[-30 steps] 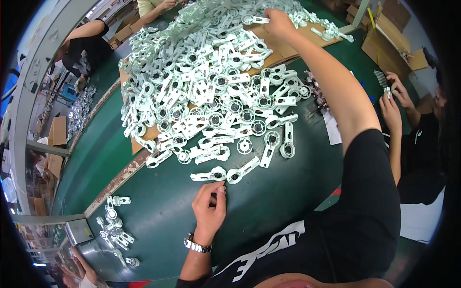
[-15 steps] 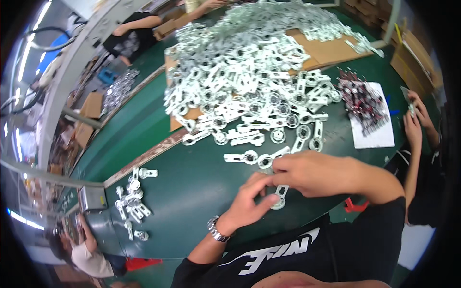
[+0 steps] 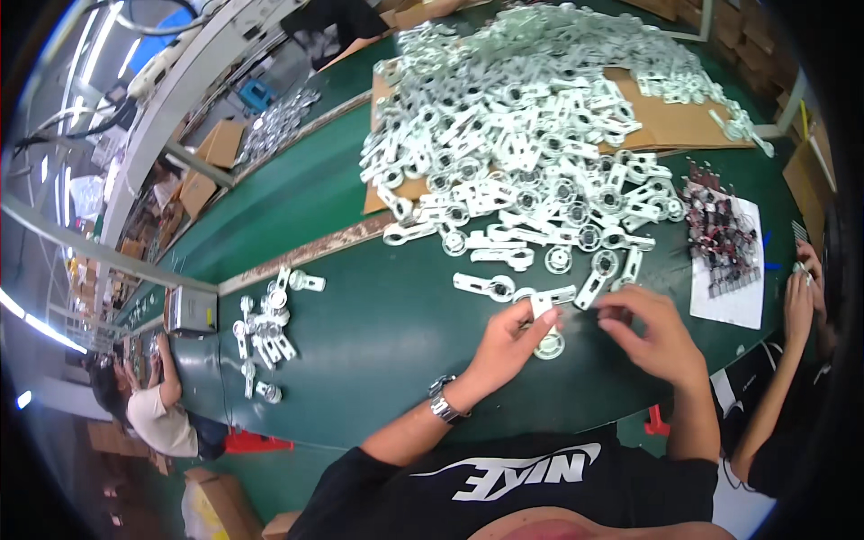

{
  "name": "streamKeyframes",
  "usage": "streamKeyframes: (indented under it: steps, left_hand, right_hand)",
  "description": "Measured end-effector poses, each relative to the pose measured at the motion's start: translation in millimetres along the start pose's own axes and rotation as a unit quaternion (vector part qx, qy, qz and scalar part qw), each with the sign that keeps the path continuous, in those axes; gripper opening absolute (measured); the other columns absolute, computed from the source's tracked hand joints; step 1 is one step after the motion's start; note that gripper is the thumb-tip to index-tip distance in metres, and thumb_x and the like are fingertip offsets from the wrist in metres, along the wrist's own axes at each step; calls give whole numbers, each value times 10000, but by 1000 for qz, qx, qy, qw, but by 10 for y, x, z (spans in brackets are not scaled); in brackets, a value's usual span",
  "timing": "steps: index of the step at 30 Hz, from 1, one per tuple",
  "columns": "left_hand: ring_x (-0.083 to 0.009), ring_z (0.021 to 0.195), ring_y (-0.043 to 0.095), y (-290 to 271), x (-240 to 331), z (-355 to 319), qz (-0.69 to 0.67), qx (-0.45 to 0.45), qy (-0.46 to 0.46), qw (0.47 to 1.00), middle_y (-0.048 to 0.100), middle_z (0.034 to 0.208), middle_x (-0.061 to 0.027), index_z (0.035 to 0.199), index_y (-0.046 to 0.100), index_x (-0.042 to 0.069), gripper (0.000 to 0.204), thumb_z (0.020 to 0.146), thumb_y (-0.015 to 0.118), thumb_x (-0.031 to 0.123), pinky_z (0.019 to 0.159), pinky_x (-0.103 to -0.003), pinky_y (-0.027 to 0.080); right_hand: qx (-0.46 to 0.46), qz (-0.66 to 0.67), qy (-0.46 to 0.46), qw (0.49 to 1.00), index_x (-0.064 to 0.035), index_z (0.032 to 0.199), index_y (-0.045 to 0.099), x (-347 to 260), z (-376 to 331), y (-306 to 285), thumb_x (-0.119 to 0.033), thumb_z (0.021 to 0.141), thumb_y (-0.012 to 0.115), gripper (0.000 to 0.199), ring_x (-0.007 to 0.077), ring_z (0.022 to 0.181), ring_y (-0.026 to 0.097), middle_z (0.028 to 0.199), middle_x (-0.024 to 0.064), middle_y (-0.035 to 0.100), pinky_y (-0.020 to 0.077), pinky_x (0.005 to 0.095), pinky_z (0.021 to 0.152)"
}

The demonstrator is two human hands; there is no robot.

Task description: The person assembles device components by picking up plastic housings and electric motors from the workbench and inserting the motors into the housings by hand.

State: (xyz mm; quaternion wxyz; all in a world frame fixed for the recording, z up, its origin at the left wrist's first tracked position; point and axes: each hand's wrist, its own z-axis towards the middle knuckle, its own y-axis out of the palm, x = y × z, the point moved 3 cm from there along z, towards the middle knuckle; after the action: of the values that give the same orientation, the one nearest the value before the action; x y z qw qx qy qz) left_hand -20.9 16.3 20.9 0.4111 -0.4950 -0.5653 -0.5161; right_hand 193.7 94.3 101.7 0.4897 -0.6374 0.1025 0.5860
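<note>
My left hand pinches a white plastic part between thumb and fingers, its ring-shaped end hanging toward me. To the right, my right hand is apart from it, the thumb and curled fingers separated with nothing visible between them. Just beyond that hand lie loose white parts, each a flat arm with a round end. Another single white part rests past my left hand. Behind them spreads a large heap of the same parts, partly on cardboard.
On the green table, a small group of white parts lies at left, near a metal box. At right, a white sheet carries a pile of small wired components. A co-worker's hands are at the right edge.
My right hand has drawn away to the right from the part and opened. My left hand keeps the part, moved slightly up and right in the picture. The view has shifted.
</note>
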Motion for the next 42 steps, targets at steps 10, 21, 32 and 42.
streamKeyframes:
  steps: [10,21,32,42]
  left_hand:
    - [-46,880,636,63,-117,26,154,13,57,986,713,993,-23,1187,713,-10,219,986,703,78,679,-224,534]
    - [-65,914,620,125,-177,23,124,60,74,988,702,1058,-27,1168,682,-38,197,1025,667,96,809,-229,502]
    - [-221,1028,712,-16,-149,-30,-39,65,107,991,677,1158,-132,1250,587,-43,286,1079,575,186,882,-339,598]
    - [-213,1031,723,-51,-208,9,-27,65,112,991,703,1132,-117,1245,615,-24,322,1081,579,250,831,-314,613]
  right_hand:
    - [220,-166,89,957,28,993,689,497,-565,-276,-20,947,673,68,165,763,638,859,108,692,510,294,720]
    - [380,-214,99,894,-20,982,660,745,-1101,139,-25,912,684,74,157,541,520,653,67,554,420,336,521]
    - [420,-124,128,890,-3,1149,683,1062,-968,-78,-102,942,692,230,108,586,558,704,49,616,465,284,566]
    - [285,-462,289,788,-22,1050,713,1072,-99,-718,-312,932,653,319,415,966,708,1019,206,738,559,525,854]
